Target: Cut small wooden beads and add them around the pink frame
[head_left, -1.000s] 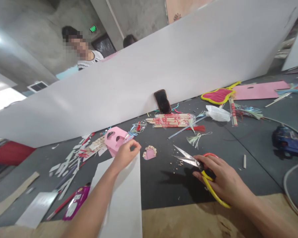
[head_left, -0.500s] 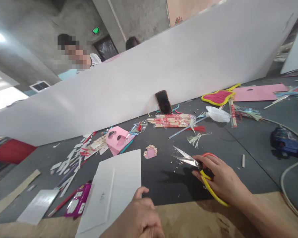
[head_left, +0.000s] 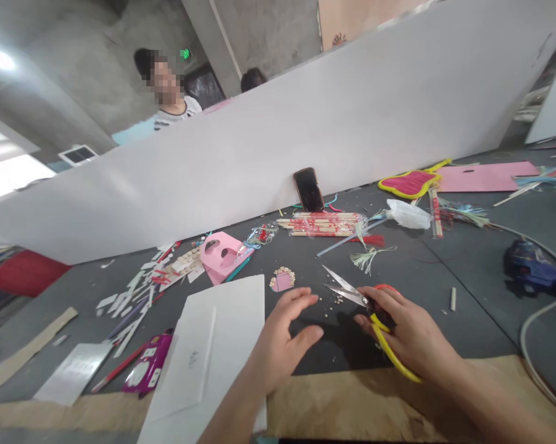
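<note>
In my right hand [head_left: 405,333] is a pair of scissors [head_left: 380,327] with yellow and red handles, its blades parted and pointing to the upper left. Small beige bits [head_left: 336,299] lie scattered on the dark table just under the blade tips. My left hand [head_left: 289,333] hovers empty, thumb and fingers apart, between the white board [head_left: 234,333] and the scissors. Beyond its fingertips lies a small pink piece [head_left: 284,282] edged with an arc of beige bits.
A phone [head_left: 308,189] leans on the white partition [head_left: 240,160], behind packets of sticks [head_left: 324,224]. Pink cut-out card [head_left: 222,256] and white strips [head_left: 139,308] lie left. A blue glue gun [head_left: 537,268] with its cable is at right. A person [head_left: 171,105] is beyond the partition.
My left hand has moved up and forward from the front edge, and its fingers have spread. The right hand keeps the scissors in nearly the same place. The person behind the partition has straightened up.
</note>
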A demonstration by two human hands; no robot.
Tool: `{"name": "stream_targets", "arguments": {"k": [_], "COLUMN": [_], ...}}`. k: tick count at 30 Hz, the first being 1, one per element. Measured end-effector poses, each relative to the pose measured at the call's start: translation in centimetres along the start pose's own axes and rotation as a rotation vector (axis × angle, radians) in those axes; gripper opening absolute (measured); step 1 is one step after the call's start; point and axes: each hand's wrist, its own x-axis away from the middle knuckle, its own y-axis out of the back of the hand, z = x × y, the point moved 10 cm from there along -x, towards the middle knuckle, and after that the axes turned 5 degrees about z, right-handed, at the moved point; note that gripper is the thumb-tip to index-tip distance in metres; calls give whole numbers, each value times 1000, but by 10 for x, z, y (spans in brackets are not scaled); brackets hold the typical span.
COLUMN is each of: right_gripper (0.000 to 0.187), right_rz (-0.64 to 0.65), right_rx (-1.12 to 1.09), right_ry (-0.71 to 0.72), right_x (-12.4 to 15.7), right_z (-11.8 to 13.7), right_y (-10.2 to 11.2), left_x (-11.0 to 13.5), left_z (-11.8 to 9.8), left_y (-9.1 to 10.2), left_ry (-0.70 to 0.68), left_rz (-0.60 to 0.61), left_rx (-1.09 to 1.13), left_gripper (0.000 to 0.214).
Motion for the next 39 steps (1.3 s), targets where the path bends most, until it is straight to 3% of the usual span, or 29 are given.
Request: {"name": "stream_targets", "arguments": {"k": [4,10,20,30,39], "right_gripper": [33,37,57,47,44], "right_rz": [17,34,93,61,30], "right_rx": [3,86,159,190,210], "right_ry": [8,18,107,200,195], "right_x": [-2,3,5,4,9], "right_z": [7,7,25,28,30], "right_y": [-3,-6,-8,-7,-4], "left_x": [-25,-26,-20,-17,-15], "left_z": [-10,-14,-13,-18,-19], "left_y": [-12,-20,-25,-26,-27], "left_ry": [-124,-239,-344,-368,-393], "left_rz": [-216,-349,-315,-330,-335], "left_rx": [80,176,261,128,167], "left_gripper": [21,10,8,9,8]}}
